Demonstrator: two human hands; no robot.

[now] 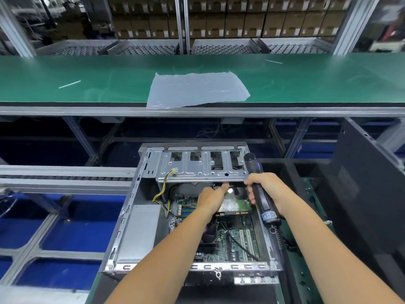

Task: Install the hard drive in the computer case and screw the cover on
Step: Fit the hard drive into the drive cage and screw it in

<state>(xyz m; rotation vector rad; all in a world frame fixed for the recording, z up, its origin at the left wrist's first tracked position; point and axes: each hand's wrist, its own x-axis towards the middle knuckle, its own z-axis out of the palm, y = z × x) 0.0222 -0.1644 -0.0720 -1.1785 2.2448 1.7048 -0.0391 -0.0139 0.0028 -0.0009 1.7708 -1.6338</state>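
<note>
An open grey computer case [131, 216] lies on its side in front of me, motherboard [238, 235] showing. The hard drive [235, 206], circuit board up, sits inside just under the silver drive cage [197, 170]. My left hand [211, 200] rests on the drive's left end and pinches a black cable with a white connector at the drive's far edge. My right hand [266, 189] grips a black electric screwdriver [259, 189] that stands along the case's right wall. The black side cover [370, 189] leans upright at the right.
A green conveyor belt [87, 80] runs across beyond the case, with a clear plastic bag [197, 89] lying on it. Yellow and black power wires [162, 191] hang from the cage. Roller rails [65, 174] lie to the left, above blue bins.
</note>
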